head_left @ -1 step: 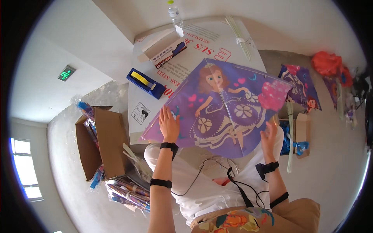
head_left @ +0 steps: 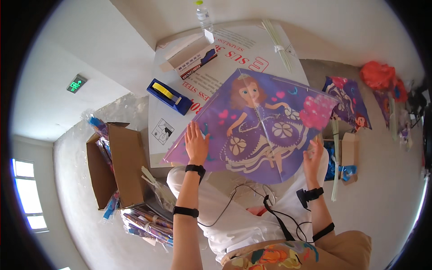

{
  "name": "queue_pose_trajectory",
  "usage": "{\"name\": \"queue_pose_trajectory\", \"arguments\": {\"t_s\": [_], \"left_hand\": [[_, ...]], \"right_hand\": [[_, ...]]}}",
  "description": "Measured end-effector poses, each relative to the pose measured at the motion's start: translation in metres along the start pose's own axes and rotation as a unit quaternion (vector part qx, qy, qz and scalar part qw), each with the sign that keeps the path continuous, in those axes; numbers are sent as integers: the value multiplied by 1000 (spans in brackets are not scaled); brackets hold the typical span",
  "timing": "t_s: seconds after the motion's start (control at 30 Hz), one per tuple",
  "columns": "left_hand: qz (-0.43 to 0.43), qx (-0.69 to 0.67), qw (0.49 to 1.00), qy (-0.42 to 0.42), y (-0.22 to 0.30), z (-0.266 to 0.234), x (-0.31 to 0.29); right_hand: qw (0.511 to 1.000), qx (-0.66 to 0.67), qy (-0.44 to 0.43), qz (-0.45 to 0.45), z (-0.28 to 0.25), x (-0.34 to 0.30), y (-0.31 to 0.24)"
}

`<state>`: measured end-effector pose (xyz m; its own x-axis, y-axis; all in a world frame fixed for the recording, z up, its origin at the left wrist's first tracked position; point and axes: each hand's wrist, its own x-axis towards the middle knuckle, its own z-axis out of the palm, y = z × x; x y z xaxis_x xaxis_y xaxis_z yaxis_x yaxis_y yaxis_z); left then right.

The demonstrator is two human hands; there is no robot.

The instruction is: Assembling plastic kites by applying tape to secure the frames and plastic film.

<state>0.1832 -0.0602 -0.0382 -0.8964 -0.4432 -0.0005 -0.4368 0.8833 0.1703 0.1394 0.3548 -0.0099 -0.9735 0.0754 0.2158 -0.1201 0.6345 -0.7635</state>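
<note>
A purple diamond-shaped kite, printed with a figure in a gown, spreads over the near part of the table and over my lap. A thin rod runs down its middle. My left hand rests flat on the kite's left part, fingers stretched out and held close together. At the kite's right edge, my right hand has its fingers bent around the margin; the fingertips are partly hidden. Beyond the left hand stands a blue tape dispenser with a yellow roll.
On the table are an open box, a bundle of pale sticks and a bottle. A cardboard box with packets stands left. At the right are another kite, a small box and a red bag.
My right hand's fingers have shifted very slightly at the kite's edge. The left hand and the kite stay in place.
</note>
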Motion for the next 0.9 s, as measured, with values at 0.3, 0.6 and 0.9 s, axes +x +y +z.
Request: {"name": "queue_pose_trajectory", "arguments": {"t_s": [0.3, 0.6, 0.9], "left_hand": [[107, -62, 991, 44, -22, -9, 10], [66, -236, 966, 81, -31, -13, 15], [-50, -663, 747, 5, -40, -22, 57]], "right_hand": [[951, 132, -201, -196, 116, 48, -205], [917, 89, -260, -290, 325, 109, -301], [863, 61, -495, 82, 340, 133, -320]]}}
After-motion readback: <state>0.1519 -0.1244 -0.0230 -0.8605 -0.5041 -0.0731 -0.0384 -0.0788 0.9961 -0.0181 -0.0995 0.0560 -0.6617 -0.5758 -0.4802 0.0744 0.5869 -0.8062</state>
